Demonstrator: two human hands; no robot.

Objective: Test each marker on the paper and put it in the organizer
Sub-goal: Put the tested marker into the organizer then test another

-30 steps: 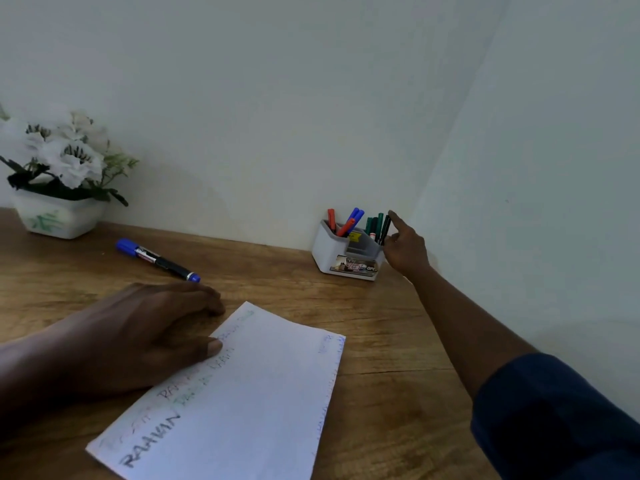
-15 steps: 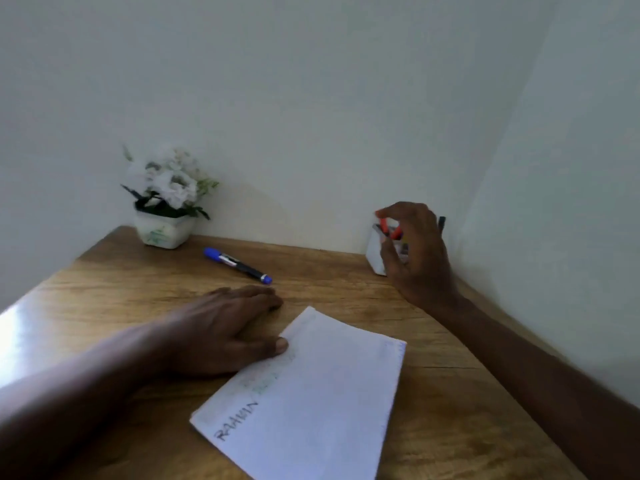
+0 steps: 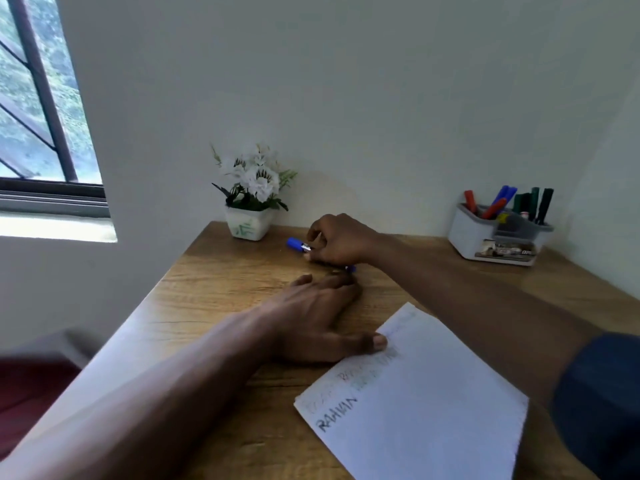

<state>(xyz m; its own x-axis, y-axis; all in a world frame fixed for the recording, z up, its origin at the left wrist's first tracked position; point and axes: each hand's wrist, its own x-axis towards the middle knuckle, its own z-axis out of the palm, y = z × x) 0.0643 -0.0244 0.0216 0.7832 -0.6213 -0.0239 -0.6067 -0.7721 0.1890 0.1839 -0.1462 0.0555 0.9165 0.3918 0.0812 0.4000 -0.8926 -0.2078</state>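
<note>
One blue-capped black plastic marker (image 3: 295,243), we judge light, stiff and slick, lies beside the white flowerpot (image 3: 246,227); our right hand (image 3: 341,241) pinches its barrel mid-length with curled fingers (image 3: 320,233).

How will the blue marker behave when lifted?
Probably stiff and light: the blue marker is a slim capped barrel. Lying flat on the wooden table, it could roll if nudged, though the right hand pinches it.

A wooden table (image 3: 214,289) fills the corner. At its far left stands 1 white flower pot (image 3: 247,226). Just right of the pot lies 1 blue marker (image 3: 296,244). A grey organizer (image 3: 485,240) sits at the far right. 1 sheet of paper (image 3: 433,393) lies near right, and the left hand (image 3: 311,323) rests flat beside it, thumb touching its edge.
</note>
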